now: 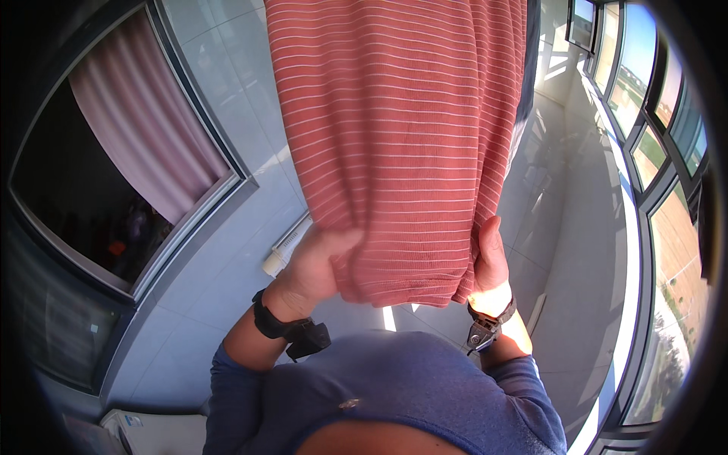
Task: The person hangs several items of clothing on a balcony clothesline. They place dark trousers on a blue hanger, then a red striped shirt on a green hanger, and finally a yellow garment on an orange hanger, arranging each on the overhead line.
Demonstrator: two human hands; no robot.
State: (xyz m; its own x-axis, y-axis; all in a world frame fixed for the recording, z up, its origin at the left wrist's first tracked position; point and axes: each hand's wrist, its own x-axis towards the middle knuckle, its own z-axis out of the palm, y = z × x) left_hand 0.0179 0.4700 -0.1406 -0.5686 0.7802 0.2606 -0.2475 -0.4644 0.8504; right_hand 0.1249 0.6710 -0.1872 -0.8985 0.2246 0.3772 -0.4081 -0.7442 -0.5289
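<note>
A red ribbed garment with thin white stripes hangs before me, running from the top of the view down to its hem near my chest. My left hand is at its lower left edge, thumb over the front, the other fingers hidden behind the cloth. At the lower right edge my right hand holds the folded side, its thumb pointing up and its fingers out of sight behind the fabric. The cloth near my left hand is blurred. Each wrist carries a black strap with a device. Behind the garment's right side shows a strip of dark cloth.
A window with a pink curtain is in the tiled wall at the left. Large windows line the right side above a low wall. A white appliance stands at the lower left, and a white slotted fixture is behind my left hand.
</note>
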